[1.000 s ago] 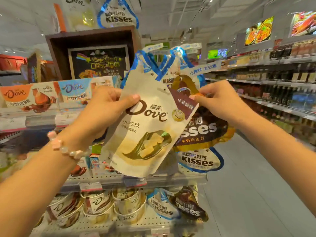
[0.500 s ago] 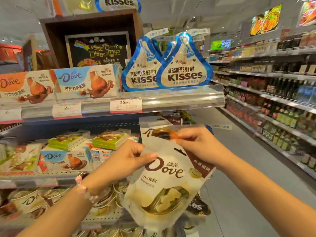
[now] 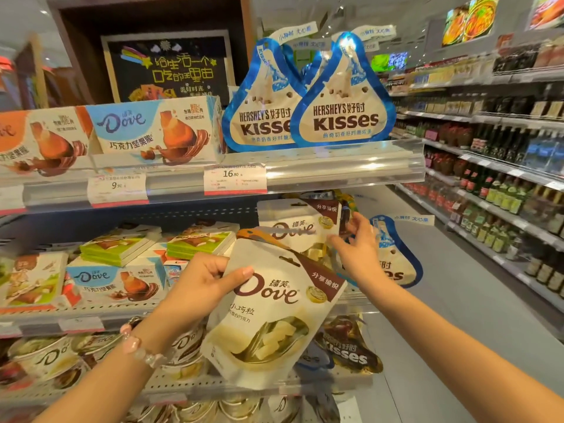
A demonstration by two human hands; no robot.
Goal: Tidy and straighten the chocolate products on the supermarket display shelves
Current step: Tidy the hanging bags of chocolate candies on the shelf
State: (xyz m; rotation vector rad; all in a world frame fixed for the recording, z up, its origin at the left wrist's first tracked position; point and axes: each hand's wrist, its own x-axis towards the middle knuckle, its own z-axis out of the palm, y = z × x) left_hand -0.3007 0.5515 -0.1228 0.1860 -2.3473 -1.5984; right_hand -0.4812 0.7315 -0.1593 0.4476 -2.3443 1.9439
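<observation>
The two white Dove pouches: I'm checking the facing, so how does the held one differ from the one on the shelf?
The held Dove pouch is tilted, pinched at its top edge by the left hand; the shelf Dove pouch stands roughly upright behind it. The held one shows fully, the shelf one is partly covered, with the right hand at its side. Both share the white design.

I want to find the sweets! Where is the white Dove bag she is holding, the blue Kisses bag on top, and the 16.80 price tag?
white Dove bag (image 3: 274, 312): head view, front panel under the logo.
blue Kisses bag (image 3: 345, 117): head view, its printed name.
16.80 price tag (image 3: 234, 178): head view, middle of the label.
</observation>
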